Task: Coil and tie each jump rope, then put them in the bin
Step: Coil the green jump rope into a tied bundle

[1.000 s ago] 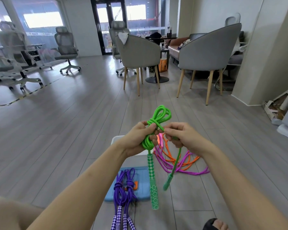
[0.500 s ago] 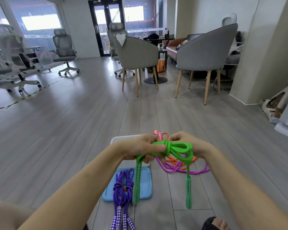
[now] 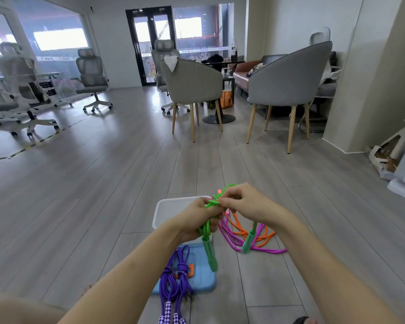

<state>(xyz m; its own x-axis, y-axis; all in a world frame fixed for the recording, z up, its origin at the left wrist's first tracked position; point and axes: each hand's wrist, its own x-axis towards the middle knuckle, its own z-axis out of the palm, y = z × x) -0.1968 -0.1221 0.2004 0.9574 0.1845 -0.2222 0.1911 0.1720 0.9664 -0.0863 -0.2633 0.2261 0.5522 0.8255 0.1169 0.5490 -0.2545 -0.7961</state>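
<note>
Both hands hold the green jump rope [image 3: 207, 226] above the floor, just in front of the white bin [image 3: 173, 208]. The left hand [image 3: 198, 220] has its grip curled round the coiled bundle, one green handle [image 3: 209, 256] hanging below it. The right hand [image 3: 242, 202] pinches a strand at the top of the coil. The purple jump rope [image 3: 174, 280] lies tied on the blue lid [image 3: 202, 274] nearer than the bin; magenta and orange ropes [image 3: 237, 237] lie loose right of the bin.

Single head-worn wide-angle view, facing forward and down, close above the hands [image 3: 225, 211], floor [image 3: 103, 195] stretching beyond
</note>
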